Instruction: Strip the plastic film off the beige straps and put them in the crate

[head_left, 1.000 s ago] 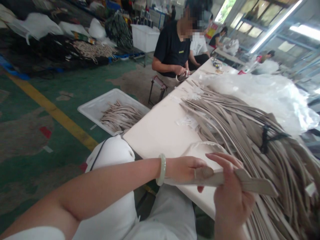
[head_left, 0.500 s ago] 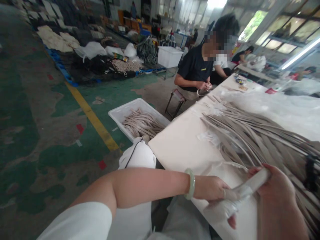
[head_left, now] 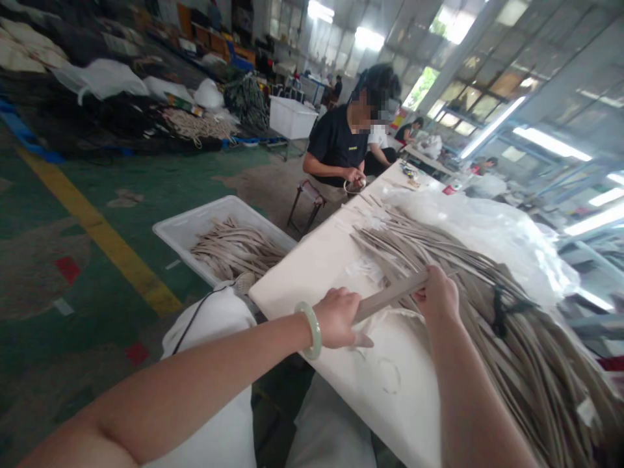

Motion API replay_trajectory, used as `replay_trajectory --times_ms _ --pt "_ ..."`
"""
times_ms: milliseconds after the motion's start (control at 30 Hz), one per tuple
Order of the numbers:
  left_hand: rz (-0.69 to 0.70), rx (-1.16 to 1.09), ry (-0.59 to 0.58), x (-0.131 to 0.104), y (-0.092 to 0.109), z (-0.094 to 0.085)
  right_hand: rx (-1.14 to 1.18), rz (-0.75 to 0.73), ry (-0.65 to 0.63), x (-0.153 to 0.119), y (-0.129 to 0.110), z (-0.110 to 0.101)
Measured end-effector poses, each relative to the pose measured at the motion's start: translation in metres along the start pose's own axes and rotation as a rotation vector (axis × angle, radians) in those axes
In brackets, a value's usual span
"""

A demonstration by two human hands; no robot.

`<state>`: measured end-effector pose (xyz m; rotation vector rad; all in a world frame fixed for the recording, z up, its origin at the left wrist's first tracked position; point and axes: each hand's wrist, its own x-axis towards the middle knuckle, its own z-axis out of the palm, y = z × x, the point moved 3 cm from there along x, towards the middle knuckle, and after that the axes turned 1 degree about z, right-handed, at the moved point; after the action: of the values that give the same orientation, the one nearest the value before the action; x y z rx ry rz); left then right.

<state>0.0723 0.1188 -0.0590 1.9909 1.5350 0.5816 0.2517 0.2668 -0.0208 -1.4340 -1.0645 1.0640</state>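
Note:
Between my hands a flat beige strip (head_left: 390, 298) is stretched over the pale table (head_left: 312, 266). My left hand (head_left: 337, 318), below a light green bangle (head_left: 312, 330), is closed on the strip's near left end. The far right end is pinched in my right hand (head_left: 439, 292). A thick bundle of similar long strips (head_left: 487, 312) lies beside my right hand, bound with a dark tie (head_left: 502, 309). Small clear plastic pieces (head_left: 365, 268) rest on the table behind the held strip.
A white bin (head_left: 170, 229) of strips stands on the floor left of the table. A seated person (head_left: 336, 140) in a dark shirt works at the table's far left edge. Clear plastic sheeting (head_left: 497, 227) is heaped behind the bundle.
The view has shifted right. My hands have moved up and left in the picture, and the held strip now looks straight and taut. The clear plastic around it near my left hand no longer shows.

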Motion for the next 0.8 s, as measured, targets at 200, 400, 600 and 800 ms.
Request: replay_trajectory --times_ms 200,400,600,800 --pt "-0.074 0.126 0.262 -0.005 -0.019 -0.053 0.196 -0.074 -0.130 -0.061 -0.048 0.057" --pt "-0.471 -0.628 0.671 -0.045 -0.145 -0.150 0.260 0.083 -0.481 -0.071 -0.022 0.103" --pt "-0.666 -0.784 0.889 -0.040 -0.271 -0.220 0.471 0.358 -0.530 -0.084 0.041 0.184" --pt "-0.980 -0.644 1.048 -0.051 -0.326 -0.226 0.395 0.726 -0.516 -0.101 0.083 0.161"
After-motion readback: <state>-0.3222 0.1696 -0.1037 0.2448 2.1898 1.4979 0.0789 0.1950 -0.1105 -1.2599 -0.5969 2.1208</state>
